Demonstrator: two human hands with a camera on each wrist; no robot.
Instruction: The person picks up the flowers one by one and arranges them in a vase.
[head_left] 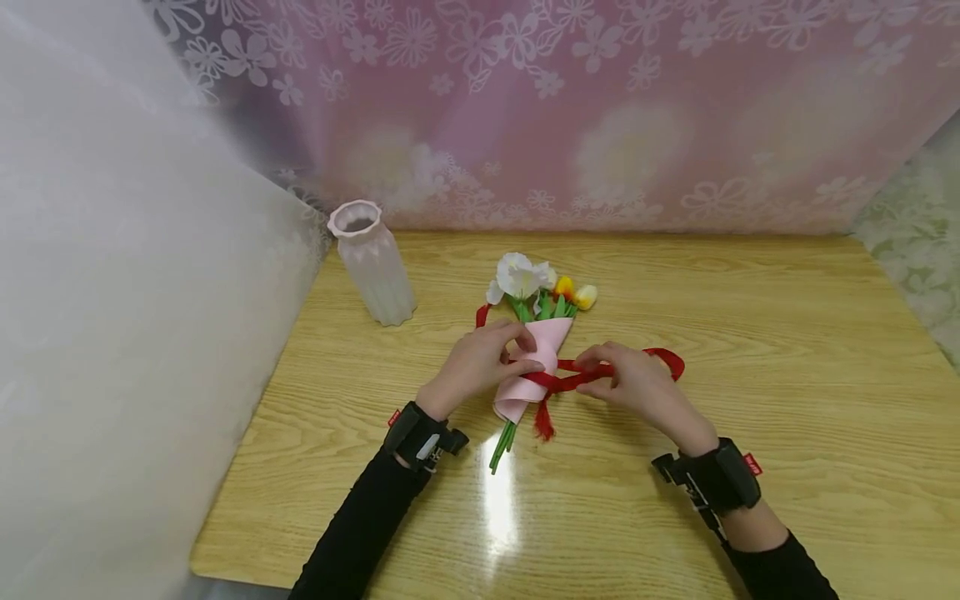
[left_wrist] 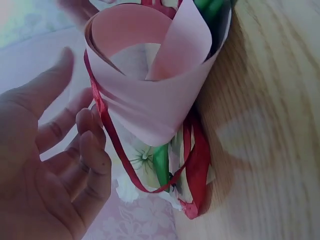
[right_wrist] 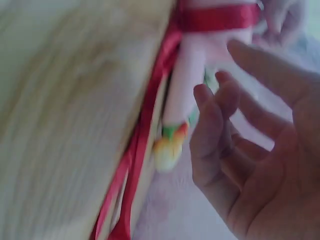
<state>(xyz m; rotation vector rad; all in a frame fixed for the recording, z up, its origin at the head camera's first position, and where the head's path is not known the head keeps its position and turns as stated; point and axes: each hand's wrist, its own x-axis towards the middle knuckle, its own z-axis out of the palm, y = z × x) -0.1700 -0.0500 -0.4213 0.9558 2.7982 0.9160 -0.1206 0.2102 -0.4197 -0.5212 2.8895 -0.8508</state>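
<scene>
A bouquet of artificial flowers lies on the table, with white and orange-yellow blooms at the top. Pink wrapping paper surrounds its green stems. Round the paper runs a red ribbon, its frayed end hanging beside the stems; more ribbon trails to the right. My left hand is at the wrap's left side, loosely bent fingers against or very near paper and ribbon. To the right, my right hand hovers by the ribbon, thumb and fingers apart, gripping nothing in the right wrist view.
A tall pale ribbed vase stands upright at the table's back left. Behind the wooden table hangs a pink floral curtain, and white sheeting borders the left side.
</scene>
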